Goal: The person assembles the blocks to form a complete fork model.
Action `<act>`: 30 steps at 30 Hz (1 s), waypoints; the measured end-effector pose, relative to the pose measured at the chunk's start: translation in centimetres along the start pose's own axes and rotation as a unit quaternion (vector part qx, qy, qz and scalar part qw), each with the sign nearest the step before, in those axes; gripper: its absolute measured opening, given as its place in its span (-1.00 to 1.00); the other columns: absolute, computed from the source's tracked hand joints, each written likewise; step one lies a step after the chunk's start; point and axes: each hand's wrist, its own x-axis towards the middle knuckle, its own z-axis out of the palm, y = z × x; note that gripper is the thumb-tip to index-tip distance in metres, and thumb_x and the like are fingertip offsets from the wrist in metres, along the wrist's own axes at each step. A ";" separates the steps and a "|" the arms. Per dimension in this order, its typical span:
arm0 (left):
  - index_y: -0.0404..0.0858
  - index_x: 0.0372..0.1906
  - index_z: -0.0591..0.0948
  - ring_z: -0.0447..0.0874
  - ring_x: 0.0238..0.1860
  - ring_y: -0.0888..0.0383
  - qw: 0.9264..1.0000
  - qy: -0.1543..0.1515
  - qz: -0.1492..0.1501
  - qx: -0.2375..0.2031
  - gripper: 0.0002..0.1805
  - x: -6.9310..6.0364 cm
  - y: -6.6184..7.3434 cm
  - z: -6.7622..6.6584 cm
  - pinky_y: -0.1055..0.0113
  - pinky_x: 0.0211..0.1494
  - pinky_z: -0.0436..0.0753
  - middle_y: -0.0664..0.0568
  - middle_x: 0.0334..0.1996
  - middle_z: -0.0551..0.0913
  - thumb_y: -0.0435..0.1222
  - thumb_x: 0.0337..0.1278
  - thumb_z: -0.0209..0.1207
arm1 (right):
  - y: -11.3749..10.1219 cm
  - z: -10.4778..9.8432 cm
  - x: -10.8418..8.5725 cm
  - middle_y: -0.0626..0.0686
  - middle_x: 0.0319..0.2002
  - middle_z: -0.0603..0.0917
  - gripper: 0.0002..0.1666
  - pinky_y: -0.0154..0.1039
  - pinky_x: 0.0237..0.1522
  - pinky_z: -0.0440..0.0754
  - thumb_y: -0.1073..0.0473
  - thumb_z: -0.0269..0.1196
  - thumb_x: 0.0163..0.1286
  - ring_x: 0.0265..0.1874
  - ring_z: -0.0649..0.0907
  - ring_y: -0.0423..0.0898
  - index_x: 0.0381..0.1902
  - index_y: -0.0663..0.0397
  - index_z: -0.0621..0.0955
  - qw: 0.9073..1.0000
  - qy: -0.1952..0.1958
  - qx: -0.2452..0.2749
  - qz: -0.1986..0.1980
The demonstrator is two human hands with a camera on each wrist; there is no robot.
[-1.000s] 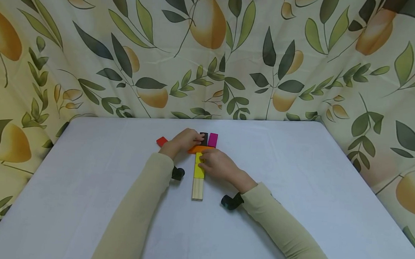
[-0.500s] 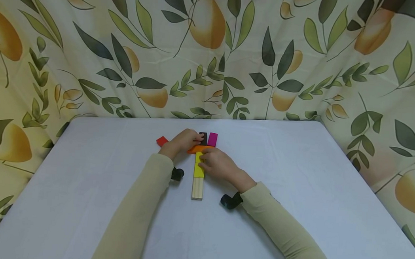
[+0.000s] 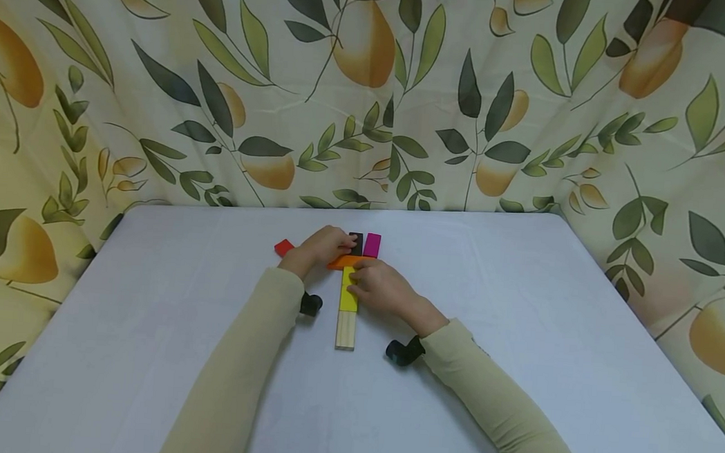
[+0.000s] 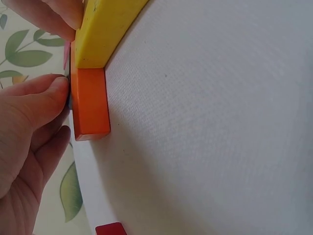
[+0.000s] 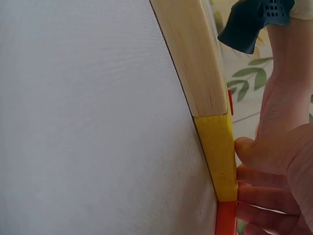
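Flat on the white table, a plain wood block and a yellow block lie end to end. The yellow one meets an orange block set crosswise. Beyond the orange block are a black block and a magenta block, side by side. My left hand holds the black block with thumb and finger, covering part of it. Fingertips of my right hand rest on the yellow block, fairly straight, with the lowest ones near the orange block in the right wrist view.
A red block lies left of my left hand, partly hidden by it. The white table reaches back to a leaf-and-fruit patterned cloth. Dark wrist cameras hang close to the table.
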 end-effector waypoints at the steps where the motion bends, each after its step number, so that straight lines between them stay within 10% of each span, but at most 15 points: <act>1: -0.17 0.17 0.48 0.39 0.16 0.06 1.000 0.000 0.000 -0.001 -0.62 0.0 0.0 0.1 0.22 0.24 0.32 0.06 0.16 0.48 -0.36 0.24 0.07 | 0.0 0.0 0.0 0.08 -0.08 0.63 -0.74 -0.20 0.06 0.47 0.16 0.25 0.25 0.00 0.53 -0.04 -0.20 0.22 0.69 1.000 -0.001 0.002 0.001; 11: -0.22 0.16 0.51 0.37 0.19 0.04 0.999 0.007 0.021 0.024 -0.63 -0.6 0.4 -0.1 0.21 0.26 0.30 0.03 0.18 0.45 -0.36 0.25 0.07 | -0.1 -0.2 0.0 0.08 -0.15 0.67 -0.68 -0.19 0.06 0.47 0.16 0.27 0.23 0.02 0.53 -0.05 -0.12 0.25 0.66 1.000 -0.005 -0.003 -0.006; 20: -0.12 0.24 0.45 0.25 0.28 0.11 0.997 0.026 -0.068 -0.024 -0.57 -1.9 -0.4 -0.9 0.22 0.26 0.29 0.12 0.22 0.41 -0.25 0.26 0.07 | 0.0 0.0 0.1 0.07 -0.15 0.66 -0.71 -0.19 0.06 0.47 0.14 0.26 0.23 0.00 0.52 -0.04 -0.16 0.22 0.68 1.000 -0.003 -0.009 0.008; 30: -0.18 0.24 0.43 0.39 0.16 0.03 0.996 0.047 -0.076 -0.032 -0.55 -3.7 -2.1 -1.4 0.18 0.19 0.38 0.05 0.22 0.42 -0.23 0.26 0.08 | -0.1 -0.1 -0.1 0.11 -0.04 0.61 -0.68 -0.16 0.07 0.46 0.13 0.25 0.25 0.00 0.53 -0.02 -0.13 0.22 0.67 1.000 -0.009 -0.011 0.018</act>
